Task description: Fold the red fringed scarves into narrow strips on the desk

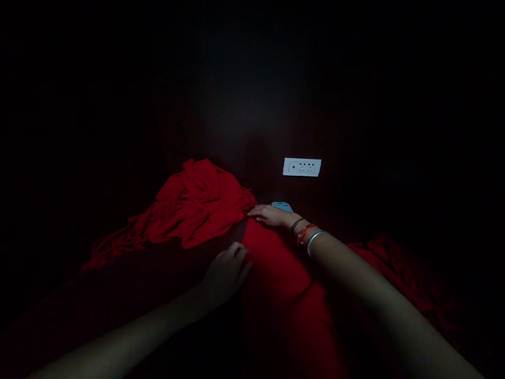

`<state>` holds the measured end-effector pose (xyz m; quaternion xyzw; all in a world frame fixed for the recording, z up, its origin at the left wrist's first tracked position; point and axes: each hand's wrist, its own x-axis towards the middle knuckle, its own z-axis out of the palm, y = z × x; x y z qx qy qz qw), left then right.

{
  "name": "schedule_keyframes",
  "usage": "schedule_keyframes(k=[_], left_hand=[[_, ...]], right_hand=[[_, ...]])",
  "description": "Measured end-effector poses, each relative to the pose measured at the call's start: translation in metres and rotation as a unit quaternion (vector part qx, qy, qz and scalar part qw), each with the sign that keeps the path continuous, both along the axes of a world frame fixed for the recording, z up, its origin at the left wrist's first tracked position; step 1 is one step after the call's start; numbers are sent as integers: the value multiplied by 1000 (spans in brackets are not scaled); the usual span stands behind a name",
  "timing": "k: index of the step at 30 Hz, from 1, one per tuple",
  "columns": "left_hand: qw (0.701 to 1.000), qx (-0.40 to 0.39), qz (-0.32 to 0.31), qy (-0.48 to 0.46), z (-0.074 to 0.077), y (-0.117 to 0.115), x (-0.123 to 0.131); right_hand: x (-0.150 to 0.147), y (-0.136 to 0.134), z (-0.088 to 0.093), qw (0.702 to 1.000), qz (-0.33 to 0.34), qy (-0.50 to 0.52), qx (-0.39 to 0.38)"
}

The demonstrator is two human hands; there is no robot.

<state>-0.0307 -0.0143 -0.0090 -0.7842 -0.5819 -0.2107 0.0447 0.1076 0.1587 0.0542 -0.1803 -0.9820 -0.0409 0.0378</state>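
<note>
A red fringed scarf lies bunched at the back left of a dark surface, and a flat strip of it runs toward me. My right hand, with bracelets at the wrist, lies flat on the far end of that strip, fingers stretched out toward the bunched part. My left hand, a ring on one finger, rests at the strip's left edge with its fingers curled onto the cloth. Whether it pinches the edge is too dark to tell.
A white wall socket plate sits on the dark wall behind. A phone lies just beyond my right hand. More red cloth spreads at the right. The surroundings are nearly black.
</note>
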Motion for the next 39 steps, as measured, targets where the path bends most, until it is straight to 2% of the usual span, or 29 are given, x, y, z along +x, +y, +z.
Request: schedule_keyframes(k=[3, 7, 10, 12, 15, 17, 19, 22, 24, 30, 33, 36, 39], left_hand=[[998, 0, -21, 56, -10, -13, 4], [994, 28, -59, 83, -11, -8, 6], [991, 20, -105, 78, -10, -6, 5], [990, 6, -118, 75, -10, -6, 5], [990, -1, -122, 75, -13, -6, 5], [989, 4, -123, 77, -15, -4, 6], [989, 11, -122, 80, -18, -3, 6], [990, 23, -115, 83, -18, -4, 6], [990, 27, -113, 85, -19, -4, 6], [987, 31, -124, 95, -23, -2, 5], [986, 23, -126, 105, -23, -2, 6], [985, 21, -123, 117, -22, -3, 7], [985, 41, -115, 121, -23, -4, 8]], right_hand=[[-22, 6, -7, 996, 3, -85, 7], [-29, 16, -4, 983, -36, -172, 53], [-23, 26, 7, 978, -52, -177, 92], [-18, 31, 14, 977, -84, -178, 82], [-11, 39, 21, 969, -168, -171, 59], [-7, 43, 21, 969, -188, -147, 60], [-2, 47, 20, 981, -156, -107, 38], [5, 52, 17, 992, -80, -66, -68], [8, 54, 16, 989, -74, -65, -110], [6, 57, 14, 988, -150, -34, -11], [6, 61, 13, 971, -230, -49, 32], [9, 64, 7, 956, -286, -45, 50], [8, 64, -4, 954, -294, -40, 46]])
